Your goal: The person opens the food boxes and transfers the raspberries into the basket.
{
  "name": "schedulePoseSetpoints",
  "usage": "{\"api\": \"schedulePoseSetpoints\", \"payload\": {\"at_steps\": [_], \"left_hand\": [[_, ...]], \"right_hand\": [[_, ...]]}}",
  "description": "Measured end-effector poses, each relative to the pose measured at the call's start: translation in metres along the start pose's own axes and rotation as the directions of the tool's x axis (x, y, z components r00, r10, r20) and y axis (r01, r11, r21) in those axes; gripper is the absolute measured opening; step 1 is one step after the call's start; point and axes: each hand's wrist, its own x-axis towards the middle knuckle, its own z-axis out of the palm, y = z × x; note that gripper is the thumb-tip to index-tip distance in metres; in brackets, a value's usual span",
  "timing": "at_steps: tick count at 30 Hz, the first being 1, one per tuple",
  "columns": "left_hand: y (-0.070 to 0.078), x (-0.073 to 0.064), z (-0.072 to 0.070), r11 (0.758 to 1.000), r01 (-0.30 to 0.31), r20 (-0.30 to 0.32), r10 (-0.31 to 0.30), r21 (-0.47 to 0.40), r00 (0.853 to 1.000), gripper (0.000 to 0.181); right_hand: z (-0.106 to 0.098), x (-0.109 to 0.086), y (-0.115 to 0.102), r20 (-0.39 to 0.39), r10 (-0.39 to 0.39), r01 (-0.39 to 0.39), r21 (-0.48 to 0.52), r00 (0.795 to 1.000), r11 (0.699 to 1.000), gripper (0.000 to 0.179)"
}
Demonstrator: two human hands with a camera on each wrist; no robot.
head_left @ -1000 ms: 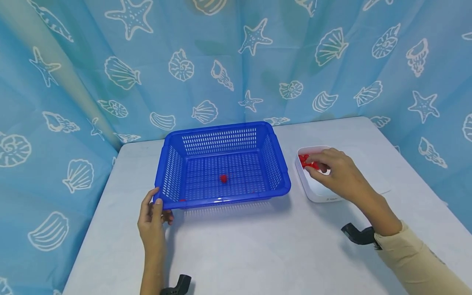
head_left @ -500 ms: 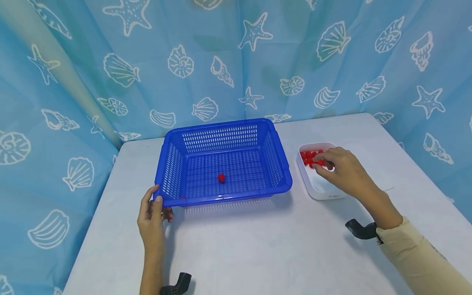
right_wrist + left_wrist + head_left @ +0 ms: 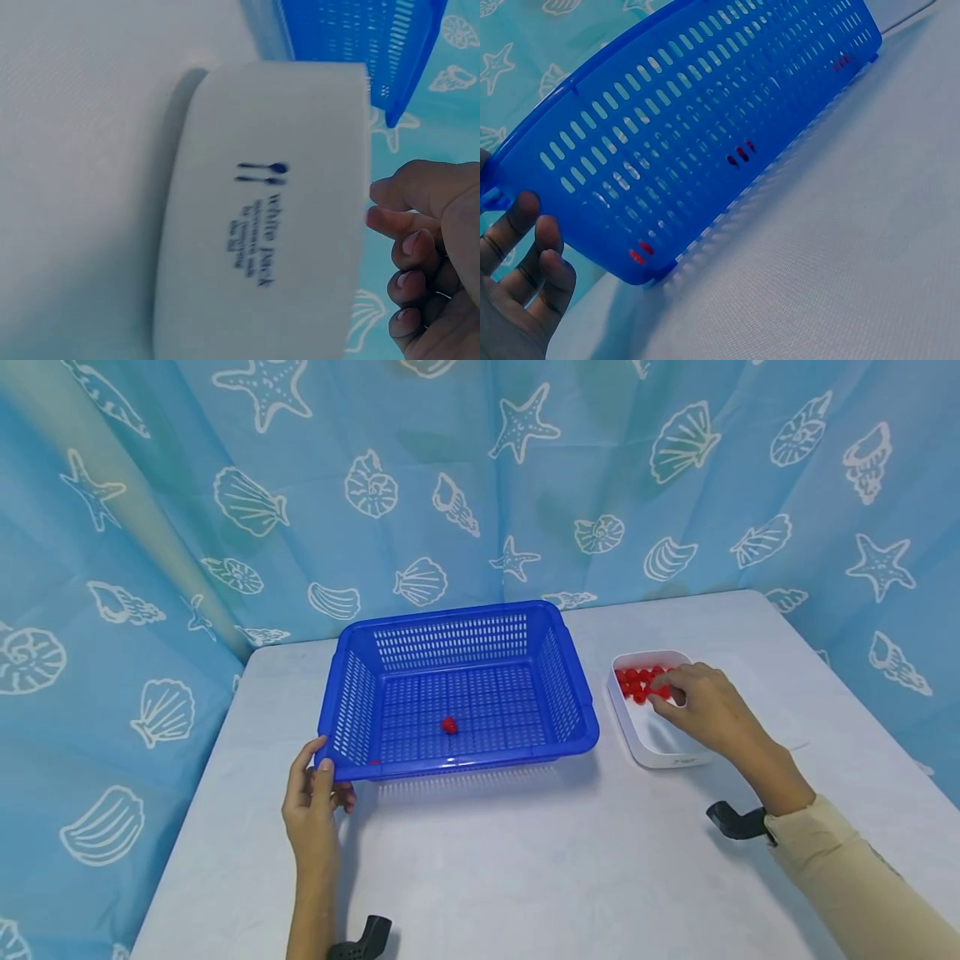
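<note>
My left hand (image 3: 311, 810) grips the near left corner of a blue plastic basket (image 3: 465, 768), thumb on the rim and fingers curled below it. Inside lies a small red berry-like piece (image 3: 449, 725). More red (image 3: 741, 154) shows through the slots low in the basket's wall in the left wrist view. My right hand (image 3: 705, 706) reaches over a white container (image 3: 652, 745), thumb and forefinger pinching a red berry-like piece (image 3: 660, 692). Several red pieces (image 3: 636, 683) sit together at the container's far left. In the right wrist view, the container's wall (image 3: 262, 112) hides the fingertips' work.
A white-covered table (image 3: 525, 860) carries both containers, with the basket left of the white one. Behind them hangs a blue curtain (image 3: 465, 452) with white seashell prints. Black camera mounts (image 3: 738, 821) sit on the wrists.
My right hand has moved a little to the right over the white container, uncovering more red pieces. The piece in the basket has shifted slightly left. The left hand keeps its grip.
</note>
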Motion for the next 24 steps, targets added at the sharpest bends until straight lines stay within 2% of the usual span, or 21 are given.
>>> {"api": "schedulePoseSetpoints", "payload": {"at_steps": [4, 6, 11, 17, 21, 24], "left_hand": [[-0.005, 0.0, -0.001, 1.0, -0.011, 0.0, 0.011, 0.013, 1.0, 0.041], [-0.001, 0.0, 0.0, 1.0, -0.012, 0.0, 0.012, -0.007, 1.0, 0.04], [0.006, -0.002, 0.001, 1.0, -0.002, -0.006, 0.002, 0.005, 1.0, 0.039], [0.008, -0.002, 0.001, 1.0, 0.012, -0.007, -0.012, -0.009, 1.0, 0.038], [-0.005, 0.001, -0.001, 1.0, 0.0, -0.006, 0.0, 0.005, 1.0, 0.039], [-0.014, 0.004, -0.002, 1.0, -0.017, -0.002, 0.017, -0.015, 1.0, 0.04]], "right_hand": [[0.005, 0.001, 0.005, 0.004, 0.01, -0.01, -0.01, 1.0, 1.0, 0.036], [0.006, 0.002, 0.007, 0.003, 0.019, -0.019, -0.016, 1.0, 1.0, 0.036], [0.011, 0.004, 0.012, 0.002, 0.027, -0.027, -0.022, 1.0, 0.999, 0.037], [0.018, 0.007, 0.016, -0.001, 0.029, -0.029, -0.033, 1.0, 0.999, 0.038], [0.021, 0.01, 0.018, 0.003, 0.039, -0.039, -0.04, 0.999, 0.998, 0.038], [0.023, 0.011, 0.019, 0.007, 0.044, -0.044, -0.05, 0.999, 0.998, 0.04]]}}
